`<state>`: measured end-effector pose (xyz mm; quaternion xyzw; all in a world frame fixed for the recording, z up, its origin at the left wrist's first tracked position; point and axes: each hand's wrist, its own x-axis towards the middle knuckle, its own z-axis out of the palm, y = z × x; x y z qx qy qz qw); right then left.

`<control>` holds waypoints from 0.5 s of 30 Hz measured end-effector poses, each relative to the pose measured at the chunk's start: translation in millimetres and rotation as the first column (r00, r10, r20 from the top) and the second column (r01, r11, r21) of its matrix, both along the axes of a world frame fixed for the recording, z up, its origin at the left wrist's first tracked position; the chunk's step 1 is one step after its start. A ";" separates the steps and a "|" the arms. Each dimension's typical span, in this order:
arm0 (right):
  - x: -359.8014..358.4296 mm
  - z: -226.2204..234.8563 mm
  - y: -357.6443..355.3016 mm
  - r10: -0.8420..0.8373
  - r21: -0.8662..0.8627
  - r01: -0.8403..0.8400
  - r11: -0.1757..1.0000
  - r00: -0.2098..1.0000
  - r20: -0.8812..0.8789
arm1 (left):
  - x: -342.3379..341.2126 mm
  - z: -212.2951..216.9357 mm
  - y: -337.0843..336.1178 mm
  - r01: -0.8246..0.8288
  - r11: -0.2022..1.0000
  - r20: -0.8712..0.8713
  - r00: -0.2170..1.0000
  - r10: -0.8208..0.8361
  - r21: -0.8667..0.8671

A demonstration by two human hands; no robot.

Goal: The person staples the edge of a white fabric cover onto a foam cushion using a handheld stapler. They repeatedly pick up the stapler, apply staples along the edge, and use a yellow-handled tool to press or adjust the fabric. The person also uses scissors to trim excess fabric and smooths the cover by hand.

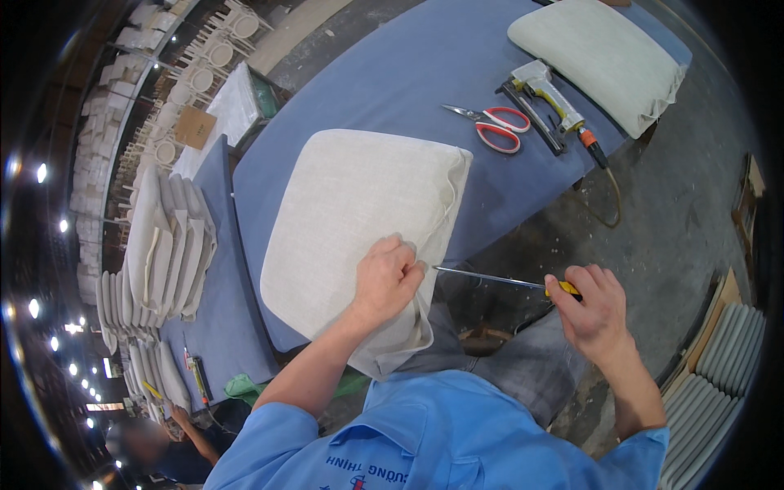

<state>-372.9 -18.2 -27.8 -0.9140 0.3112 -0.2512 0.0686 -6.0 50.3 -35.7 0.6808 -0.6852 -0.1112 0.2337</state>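
Note:
A pale, fabric-covered seat cushion [351, 204] lies on the blue table, its near right part reaching over the edge by my lap. My left hand [387, 280] is closed at the cushion's right edge, pressing on the fabric; what its fingers pinch is hidden. In my right hand [592, 310] is a screwdriver-like tool with a yellow and black handle and a long thin metal shaft [490, 278]. The shaft points left, its tip at the cushion's edge close to my left fingers. Loose, gathered fabric runs along that edge.
Red-and-white scissors [498, 128] and a staple gun [543, 102] with an air hose lie on the blue table [376, 90]. Another cushion [596, 61] is at the far right. Cushion stacks [167, 245] stand left; more pads [710, 408] are at lower right. A person works at lower left.

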 end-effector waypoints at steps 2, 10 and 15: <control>3.7 -5.4 -3.1 0.002 0.012 -0.002 1.000 1.000 0.025 | 0.8 -0.4 0.9 -0.005 1.000 -0.004 1.000 0.005 -0.010; -0.6 -133.0 6.2 -0.258 0.956 -0.283 0.070 0.921 0.292 | 0.5 -0.1 -1.7 0.007 1.000 -0.013 1.000 -0.008 -0.024; 7.1 -149.2 24.5 -0.363 0.932 -0.303 -0.198 0.906 0.217 | 1.9 2.6 -0.5 -0.011 1.000 -0.009 1.000 0.011 0.014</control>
